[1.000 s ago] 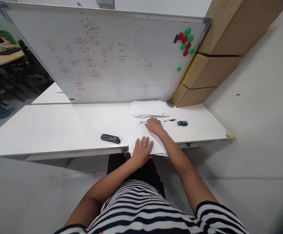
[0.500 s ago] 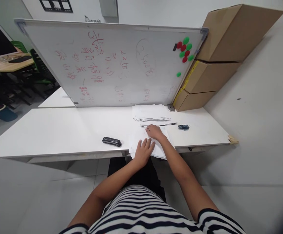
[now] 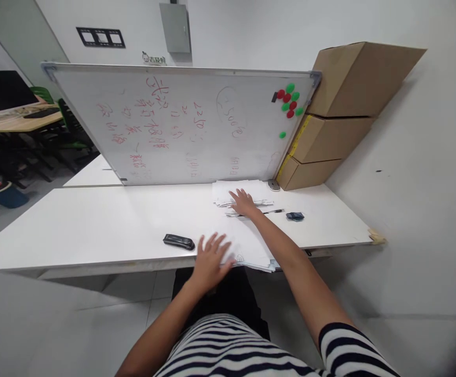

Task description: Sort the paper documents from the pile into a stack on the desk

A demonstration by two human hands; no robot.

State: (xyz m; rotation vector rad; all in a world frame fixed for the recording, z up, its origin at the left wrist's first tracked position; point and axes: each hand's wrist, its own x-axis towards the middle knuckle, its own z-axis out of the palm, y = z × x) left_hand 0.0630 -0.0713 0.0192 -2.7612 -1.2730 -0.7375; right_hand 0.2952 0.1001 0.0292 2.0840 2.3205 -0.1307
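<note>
Head view, looking down along my own arms: my right hand (image 3: 243,202) is stretched out palm down, fingers splayed, nothing visibly gripped, right over the front edge of the far stack of loose white paper sheets (image 3: 259,188). That stack sits at twelve o'clock from my right palm, its long axis running from nine to three, its near edge a ragged fan of sheet ends; whether my fingers press it or just hover, I can't tell. Of my two hands, the right is clearly the nearer to it.

Down at about seven o'clock from there, my left hand (image 3: 212,261) is spread wide with its fingers apart and nothing visible in its grasp, over the left side of the near stack of white paper sheets (image 3: 251,243). The bulk of those sheets lies at two o'clock from my left hand and six o'clock from my right, a front corner poking past the edge of the long white table (image 3: 106,225); contact there I can't judge, nor the long axis, with my left hand covering one side.

Between the two stacks, a slim dark-ended pen (image 3: 275,211) runs nine to three, partly hidden by my right hand; at ten o'clock from my left hand lies a black oblong stapler (image 3: 178,241), just beside but apart
</note>
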